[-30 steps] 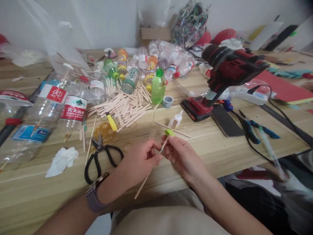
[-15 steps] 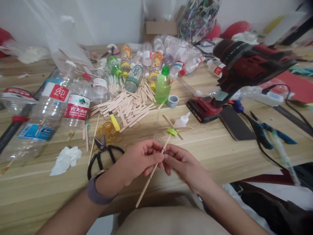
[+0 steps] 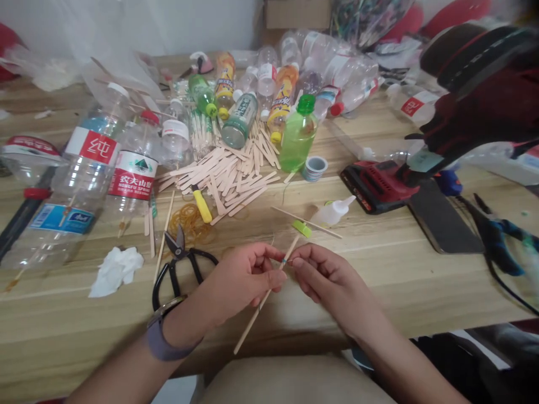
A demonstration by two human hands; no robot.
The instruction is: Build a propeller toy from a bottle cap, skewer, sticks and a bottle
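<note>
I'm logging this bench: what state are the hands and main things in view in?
Left hand: closed on wooden stick
Right hand: fingertips pinched beside stick
Wooden stick: tilted, lime-green piece at upper end
Shears: blades apart
Rubber bands: piled together
Tissue: crumpled
Phone: flat, screen dark
White nozzle bottle: on its side
Drill: standing on its battery
Green bottle: upright

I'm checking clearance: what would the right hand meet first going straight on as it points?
Probably the stick in the left hand, just ahead of the right hand, though depth is unclear.
</note>
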